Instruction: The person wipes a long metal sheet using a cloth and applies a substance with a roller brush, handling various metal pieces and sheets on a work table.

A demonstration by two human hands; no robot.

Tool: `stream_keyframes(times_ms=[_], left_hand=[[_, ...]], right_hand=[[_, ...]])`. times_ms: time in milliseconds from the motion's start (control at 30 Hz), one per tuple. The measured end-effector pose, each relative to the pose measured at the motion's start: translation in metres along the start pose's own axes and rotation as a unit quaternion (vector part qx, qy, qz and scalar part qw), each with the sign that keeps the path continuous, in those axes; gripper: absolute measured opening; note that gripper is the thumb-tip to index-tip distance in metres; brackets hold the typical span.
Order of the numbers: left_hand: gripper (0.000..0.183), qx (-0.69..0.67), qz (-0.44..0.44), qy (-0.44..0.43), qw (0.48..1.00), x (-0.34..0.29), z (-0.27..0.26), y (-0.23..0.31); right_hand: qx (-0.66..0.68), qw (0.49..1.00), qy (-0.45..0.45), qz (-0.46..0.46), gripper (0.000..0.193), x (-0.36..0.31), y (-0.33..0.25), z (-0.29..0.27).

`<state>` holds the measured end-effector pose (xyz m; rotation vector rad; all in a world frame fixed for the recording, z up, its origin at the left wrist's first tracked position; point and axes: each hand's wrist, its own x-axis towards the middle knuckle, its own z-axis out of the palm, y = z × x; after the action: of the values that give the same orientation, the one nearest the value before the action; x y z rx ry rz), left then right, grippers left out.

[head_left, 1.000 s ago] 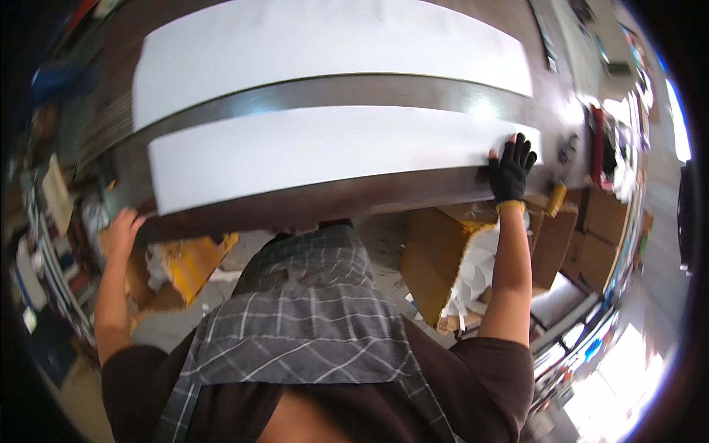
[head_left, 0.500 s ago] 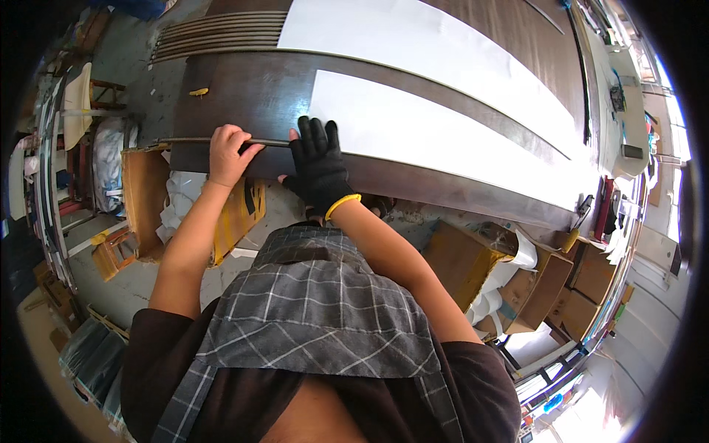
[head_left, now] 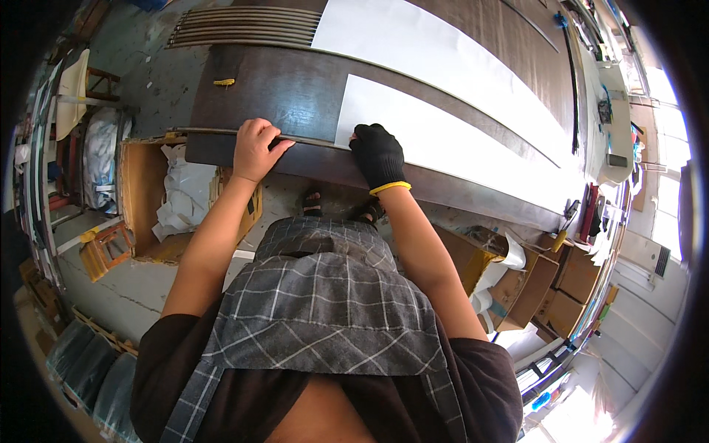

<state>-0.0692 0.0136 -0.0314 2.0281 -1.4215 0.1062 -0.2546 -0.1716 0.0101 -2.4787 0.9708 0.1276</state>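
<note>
A thin dark rod (head_left: 310,139) runs along the near side of the dark tabletop (head_left: 277,85), its left end sticking out past the table. My bare left hand (head_left: 255,150) pinches this rod between thumb and fingers. Further right, my right hand (head_left: 379,156), in a black glove with a yellow cuff, is curled closed over the rod beside the left end of a long white sheet (head_left: 436,136). The glove hides that part of the rod and the sheet's near left corner.
Several similar rods (head_left: 244,27) lie side by side at the far left, next to a second white sheet (head_left: 413,37). A small yellow object (head_left: 224,82) rests on the tabletop. An open cardboard box (head_left: 140,199) stands at left, more boxes (head_left: 532,288) at right.
My right hand has gone from spread fingers to curled ones and moved right along the rod. My left hand keeps its hold. The whole view has shifted slightly.
</note>
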Motion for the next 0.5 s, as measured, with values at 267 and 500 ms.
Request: stream_keyframes(times_ms=[267, 500], left_hand=[[0.03, 0.001, 0.003, 0.009, 1.0, 0.0, 0.0, 0.0], [0.03, 0.002, 0.001, 0.004, 1.0, -0.001, -0.001, -0.001]], right_hand=[[-0.007, 1.0, -0.005, 0.011, 0.026, -0.003, -0.006, -0.005], [-0.022, 1.0, -0.018, -0.009, 0.028, -0.006, -0.02, -0.007]])
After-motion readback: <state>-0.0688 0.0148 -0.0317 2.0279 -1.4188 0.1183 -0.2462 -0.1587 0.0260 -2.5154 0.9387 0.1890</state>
